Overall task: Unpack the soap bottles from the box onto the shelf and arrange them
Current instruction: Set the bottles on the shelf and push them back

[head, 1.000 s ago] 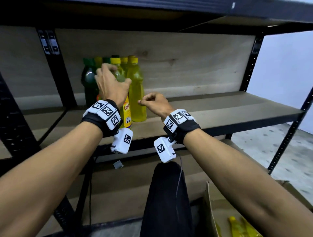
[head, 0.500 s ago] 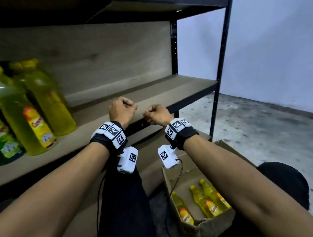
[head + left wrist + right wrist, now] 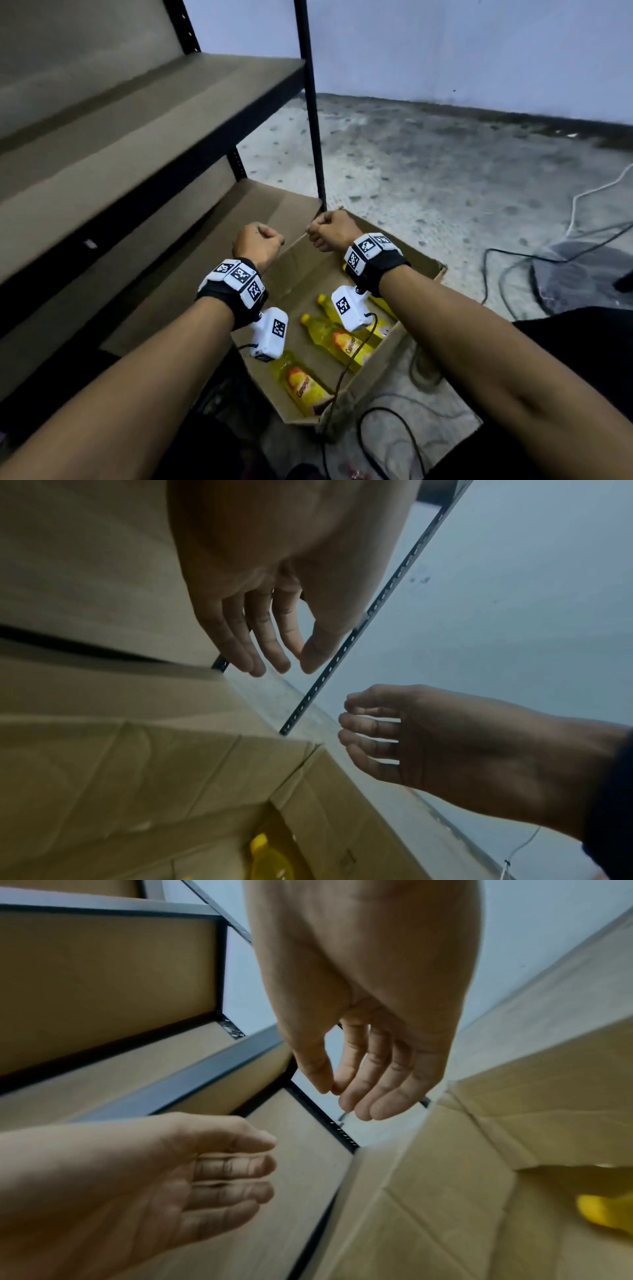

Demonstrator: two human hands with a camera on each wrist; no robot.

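Note:
An open cardboard box (image 3: 376, 366) sits on the floor beside the shelf unit. Three yellow soap bottles lie flat in it: one (image 3: 305, 382) nearest me, one (image 3: 337, 337) in the middle, one (image 3: 324, 303) partly hidden by the right wrist camera. My left hand (image 3: 257, 241) and right hand (image 3: 330, 229) hover side by side above the box's far end, fingers loosely curled, holding nothing. The left wrist view shows the left hand (image 3: 291, 666) empty, with a yellow bottle (image 3: 267, 856) below. The right wrist view shows the right hand (image 3: 342, 1096) empty too.
The wooden shelf (image 3: 154, 113) runs along the left, with a lower shelf (image 3: 191, 246) beside the box. A black upright post (image 3: 313, 109) stands just beyond my right hand. Black cables (image 3: 513, 267) and a white cable (image 3: 582, 198) lie on the concrete floor at right.
My left hand let go of the bottle on the shelf. Both hands moved right and down to hover over the box, and the view swung away from the shelved bottles.

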